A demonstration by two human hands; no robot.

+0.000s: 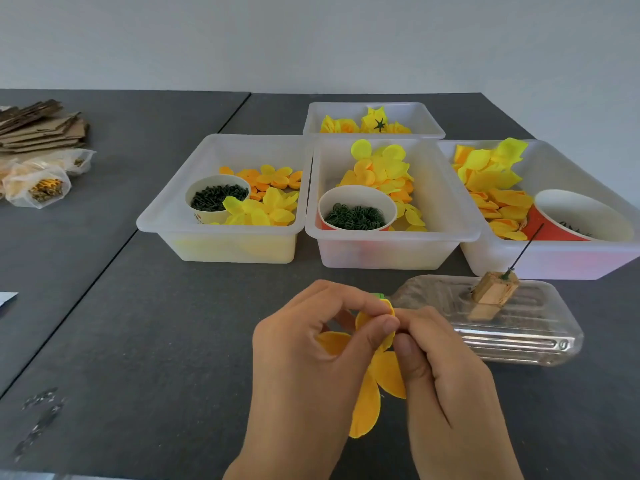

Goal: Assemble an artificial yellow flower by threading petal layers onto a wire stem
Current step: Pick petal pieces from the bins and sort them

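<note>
Both hands pinching one yellow petal layer [372, 382]
Left hand [304, 355] and right hand [440, 372] are gripping it together above the dark table [156, 341]

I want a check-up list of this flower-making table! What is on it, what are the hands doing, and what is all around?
Surface: dark grey table, seam running down its left part.
Job's things: orange-yellow petal layer held between both hands; wire stem stuck upright in a wooden block on a flat clear plastic bottle; four clear bins of yellow petals; three paper cups of small green parts.
Clutter: cardboard stack, plastic bags, small dark bits at left.
Hands: left hand and right hand both pinch the petal layer.
Cables: nothing seen.
Surroundings: plain pale wall.
</note>
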